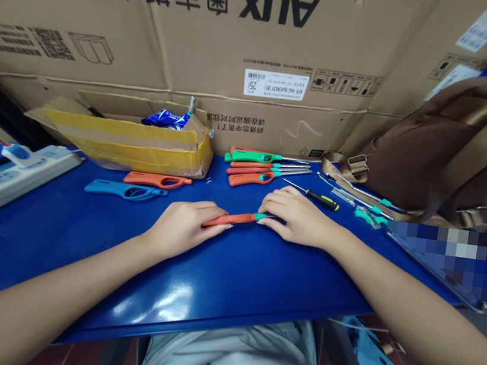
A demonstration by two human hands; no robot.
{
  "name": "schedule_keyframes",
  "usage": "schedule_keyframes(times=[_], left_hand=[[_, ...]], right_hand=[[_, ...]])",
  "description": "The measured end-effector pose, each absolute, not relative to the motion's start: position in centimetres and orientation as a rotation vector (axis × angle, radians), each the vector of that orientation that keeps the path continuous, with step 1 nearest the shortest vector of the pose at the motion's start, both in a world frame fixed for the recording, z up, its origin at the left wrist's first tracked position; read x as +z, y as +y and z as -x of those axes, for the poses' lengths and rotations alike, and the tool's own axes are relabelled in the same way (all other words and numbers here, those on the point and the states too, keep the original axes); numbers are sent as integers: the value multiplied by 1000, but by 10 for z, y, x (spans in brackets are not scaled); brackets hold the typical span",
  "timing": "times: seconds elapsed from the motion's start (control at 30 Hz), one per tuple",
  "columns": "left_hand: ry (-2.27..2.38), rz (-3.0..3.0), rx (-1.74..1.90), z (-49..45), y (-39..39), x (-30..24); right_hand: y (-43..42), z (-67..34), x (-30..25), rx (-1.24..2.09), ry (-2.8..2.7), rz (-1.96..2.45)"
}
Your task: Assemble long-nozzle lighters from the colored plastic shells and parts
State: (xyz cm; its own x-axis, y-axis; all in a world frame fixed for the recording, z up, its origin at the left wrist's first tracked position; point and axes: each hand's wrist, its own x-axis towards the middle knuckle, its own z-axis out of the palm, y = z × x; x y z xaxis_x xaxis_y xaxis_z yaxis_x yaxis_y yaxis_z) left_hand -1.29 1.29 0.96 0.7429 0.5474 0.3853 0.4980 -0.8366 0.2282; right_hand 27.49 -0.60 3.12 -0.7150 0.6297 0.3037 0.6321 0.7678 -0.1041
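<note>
Both of my hands hold one red-orange stick lighter [238, 220] low over the blue table. My left hand [186, 226] is closed on its handle end. The fingers of my right hand [295, 216] pinch the front end, by the green collar, and hide most of the metal tube. Just beyond the right hand lies a black and yellow screwdriver [322, 200]. Several lighters, including a green one [251, 157] and an orange one [244, 179], lie in a group behind. An orange handle [149, 179] and a blue handle [112, 188], without visible tubes, are left of them.
A yellow-taped cardboard box [131, 153] and a white power strip [6, 178] stand at left. Metal tubes with green parts [369, 202] lie at right, near a brown bag [432, 141] and a pixelated device [434, 267]. A large carton [190, 38] walls the back.
</note>
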Motion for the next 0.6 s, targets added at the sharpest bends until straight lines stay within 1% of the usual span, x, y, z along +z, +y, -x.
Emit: schedule_keyframes(times=[0.43, 0.6], left_hand=[[895, -2573, 740, 4, 5, 15], [963, -2550, 709, 2, 2, 18]], right_hand=[[-5, -272, 28, -61, -2641, 891], [-5, -271, 28, -65, -2688, 905]])
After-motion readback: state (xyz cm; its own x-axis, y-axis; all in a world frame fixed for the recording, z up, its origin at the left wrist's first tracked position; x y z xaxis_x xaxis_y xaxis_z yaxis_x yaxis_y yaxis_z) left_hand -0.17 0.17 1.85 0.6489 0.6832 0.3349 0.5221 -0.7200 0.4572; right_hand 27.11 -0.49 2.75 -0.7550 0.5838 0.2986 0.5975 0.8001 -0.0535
